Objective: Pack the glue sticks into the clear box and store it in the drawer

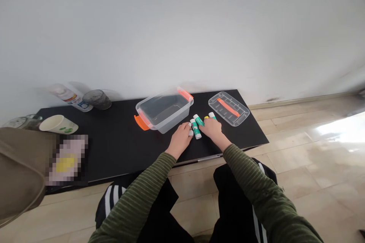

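Note:
Green-and-white glue sticks lie on the black table in front of me. My left hand (pixel 180 139) has its fingers closed around one whose white ends show by the fingertips. Beside it, a second glue stick (pixel 195 129) rests between my hands. Another glue stick (pixel 199 120) lies at the thumb side of my right hand (pixel 212 128). That hand is curled over a further glue stick (pixel 211 115) with a white end, and a small yellow piece (pixel 206 117) shows beside it. My right fingers are partly hidden. Behind my left hand stands a clear plastic box (pixel 173 119) with orange latches, lid off.
The box's clear lid (pixel 234 115) with an orange handle lies at the right. On the left of the table (pixel 119 148) stand a paper cup (pixel 58 124), a dark glass (pixel 98 100), a spray can (pixel 71 98) and a glass jar (pixel 31 121). Brown fabric (pixel 23 174) covers the left edge.

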The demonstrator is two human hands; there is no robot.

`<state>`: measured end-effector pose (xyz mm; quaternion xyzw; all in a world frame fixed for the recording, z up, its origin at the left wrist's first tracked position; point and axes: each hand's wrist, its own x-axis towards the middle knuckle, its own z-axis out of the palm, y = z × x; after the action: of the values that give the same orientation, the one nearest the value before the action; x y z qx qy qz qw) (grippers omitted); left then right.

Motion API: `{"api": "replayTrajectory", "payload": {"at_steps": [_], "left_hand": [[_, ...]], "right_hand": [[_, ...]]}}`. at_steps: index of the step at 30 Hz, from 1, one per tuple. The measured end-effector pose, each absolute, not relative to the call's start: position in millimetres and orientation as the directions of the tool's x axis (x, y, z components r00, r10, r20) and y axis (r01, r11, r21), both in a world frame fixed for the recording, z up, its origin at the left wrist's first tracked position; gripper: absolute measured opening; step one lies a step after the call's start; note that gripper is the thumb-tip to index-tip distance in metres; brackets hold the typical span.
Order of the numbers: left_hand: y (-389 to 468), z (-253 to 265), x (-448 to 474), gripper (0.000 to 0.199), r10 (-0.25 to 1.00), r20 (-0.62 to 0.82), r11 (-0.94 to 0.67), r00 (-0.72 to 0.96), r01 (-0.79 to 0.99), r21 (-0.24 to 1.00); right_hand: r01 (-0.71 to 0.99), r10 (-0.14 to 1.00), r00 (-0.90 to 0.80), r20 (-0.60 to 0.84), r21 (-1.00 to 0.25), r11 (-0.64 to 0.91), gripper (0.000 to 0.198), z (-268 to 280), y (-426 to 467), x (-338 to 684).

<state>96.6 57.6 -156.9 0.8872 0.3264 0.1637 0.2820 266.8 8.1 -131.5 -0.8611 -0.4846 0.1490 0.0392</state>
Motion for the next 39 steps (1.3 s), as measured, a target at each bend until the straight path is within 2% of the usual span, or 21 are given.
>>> {"api": "replayTrajectory", "payload": {"at_steps": [3,6,8,11,14,17,22,31,35,39], "left_hand": [[59.6,-154.5,95.6,0.021,0.687,0.112,-0.575,0.718,0.444,0.687],[66.2,-148.9,93.2,0.021,0.753,0.108,-0.454,0.649,0.395,0.798],[72.4,-145.1,90.9,0.020,0.810,0.065,-0.303,0.583,0.322,0.897],[79.2,-139.4,87.9,0.023,0.861,-0.086,0.031,0.500,0.118,0.992],[78.8,-132.6,85.2,0.027,0.815,-0.242,0.361,0.527,-0.135,0.923],[74.2,-126.2,82.4,0.024,0.750,-0.286,0.525,0.597,-0.274,0.806],[69.1,-121.0,79.3,0.023,0.736,-0.252,0.521,0.628,-0.289,0.803],[64.7,-121.4,82.0,0.031,0.733,-0.249,0.477,0.633,-0.217,0.852],[62.6,-124.6,82.8,0.035,0.699,-0.292,0.511,0.653,-0.171,0.842],[60.9,-125.2,84.2,0.036,0.698,-0.289,0.515,0.655,-0.178,0.839]], "right_hand": [[0.818,0.852,0.487,-0.195,-0.240,-0.523,0.029,-129.6,8.5,267.8],[0.800,0.854,0.500,-0.145,-0.298,-0.520,0.029,-122.5,5.1,271.0],[0.782,0.852,0.511,-0.109,-0.351,-0.514,0.029,-116.3,-0.1,272.3],[0.762,0.868,0.493,-0.053,-0.455,-0.460,0.027,-108.7,-12.6,271.1],[0.757,0.916,0.402,0.004,-0.564,-0.330,0.021,-106.8,-28.0,265.5],[0.768,0.955,0.288,0.075,-0.614,-0.183,0.019,-109.8,-41.3,259.0],[0.815,0.963,0.196,0.182,-0.576,-0.057,0.024,-112.4,-52.4,257.7],[0.862,0.969,0.201,0.143,-0.496,-0.105,0.030,-104.8,-63.5,262.3],[0.848,0.974,0.197,0.113,-0.518,-0.112,0.030,-106.4,-66.9,259.6],[0.800,0.974,0.195,0.111,-0.592,-0.092,0.029,-104.1,-67.5,256.4]]}}
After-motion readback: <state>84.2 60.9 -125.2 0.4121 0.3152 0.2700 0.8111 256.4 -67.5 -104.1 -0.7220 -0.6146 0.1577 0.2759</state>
